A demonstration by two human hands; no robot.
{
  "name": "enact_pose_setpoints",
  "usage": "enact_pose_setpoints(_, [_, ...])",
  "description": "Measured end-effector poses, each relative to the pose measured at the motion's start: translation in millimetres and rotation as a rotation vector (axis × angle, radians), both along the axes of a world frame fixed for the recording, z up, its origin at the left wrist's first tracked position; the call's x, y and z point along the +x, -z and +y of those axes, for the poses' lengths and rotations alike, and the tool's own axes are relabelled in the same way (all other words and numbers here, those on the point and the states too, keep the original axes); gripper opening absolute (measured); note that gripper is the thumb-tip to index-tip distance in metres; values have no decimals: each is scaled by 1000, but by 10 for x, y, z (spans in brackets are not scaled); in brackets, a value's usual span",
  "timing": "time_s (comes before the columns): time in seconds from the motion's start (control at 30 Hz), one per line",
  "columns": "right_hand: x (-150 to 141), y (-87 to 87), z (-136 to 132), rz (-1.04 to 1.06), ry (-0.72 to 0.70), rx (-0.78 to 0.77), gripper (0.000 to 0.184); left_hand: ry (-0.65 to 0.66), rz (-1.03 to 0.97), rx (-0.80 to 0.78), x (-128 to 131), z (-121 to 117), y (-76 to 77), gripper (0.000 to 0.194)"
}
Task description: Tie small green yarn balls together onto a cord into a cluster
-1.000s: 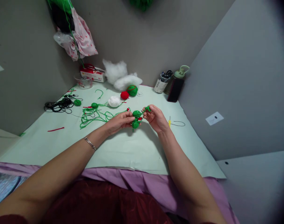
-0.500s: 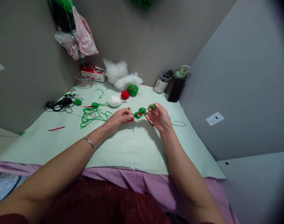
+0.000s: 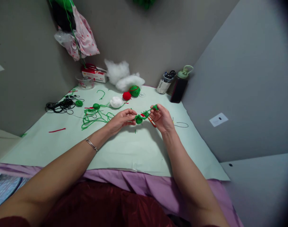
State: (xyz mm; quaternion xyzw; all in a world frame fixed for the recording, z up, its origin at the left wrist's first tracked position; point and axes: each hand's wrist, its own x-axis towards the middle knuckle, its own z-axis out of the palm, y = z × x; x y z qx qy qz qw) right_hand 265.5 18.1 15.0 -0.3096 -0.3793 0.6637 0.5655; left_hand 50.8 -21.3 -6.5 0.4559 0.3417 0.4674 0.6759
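Observation:
Between my two hands, just above the table, stretches a green crocheted piece [image 3: 139, 120] with a red and white patch. My left hand [image 3: 122, 121] pinches its left end between thumb and fingertips. The right end, a small green part [image 3: 155, 107], is held in the closed fingers of my right hand [image 3: 164, 120]. A green strand runs between that part and the rest of the piece. Beside the right fingers is an orange loop-shaped item [image 3: 152, 122], partly hidden; I cannot tell whether it is held. Left of my hands lies a tangle of green yarn [image 3: 93, 119] with another crocheted piece [image 3: 96, 106].
White [image 3: 116, 102], red [image 3: 126, 96] and green yarn balls [image 3: 135, 91] lie beyond my hands, before white stuffing [image 3: 128, 82]. Black cord [image 3: 63, 105] lies left. A plastic cup [image 3: 85, 83], a box [image 3: 96, 75], a pen holder [image 3: 164, 85] and a bottle [image 3: 179, 88] stand at the back.
The crocheted piece has turned between my hands: its red and white patch has shifted up and right, and a green round part now hangs lower. Both hands stay nearly in place.

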Motion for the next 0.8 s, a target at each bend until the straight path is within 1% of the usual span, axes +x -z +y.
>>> enact_pose_setpoints(0.2, [4, -2, -12, -16, -25, 24, 26, -12, 62, -19, 16, 8, 17, 32])
enact_pose_setpoints(0.33, [-39, -14, -64, -71, -107, 76, 31, -78, 144, 51, 37, 1, 34, 32])
enact_pose_setpoints(0.43, [-91, -13, -112, -124, -196, 91, 35, -93, 135, 120, 53, -22, 24, 33])
enact_pose_setpoints(0.5, [-127, -8, -143, -158, -241, 100, 35, -65, 103, 144, 58, -42, 8, 35])
enact_pose_setpoints(0.57, [-156, 0, -168, -217, -250, 129, 33, -1, 93, 118, 56, -61, -7, 33])
enact_pose_setpoints(0.7, [-178, 30, -176, -398, -191, 201, 29, 135, 103, 28, 42, -82, -25, 31])
enact_pose_setpoints(0.8, [-166, 70, -141, -490, -144, 217, 30, 128, 59, -20, 40, -83, -41, 32])
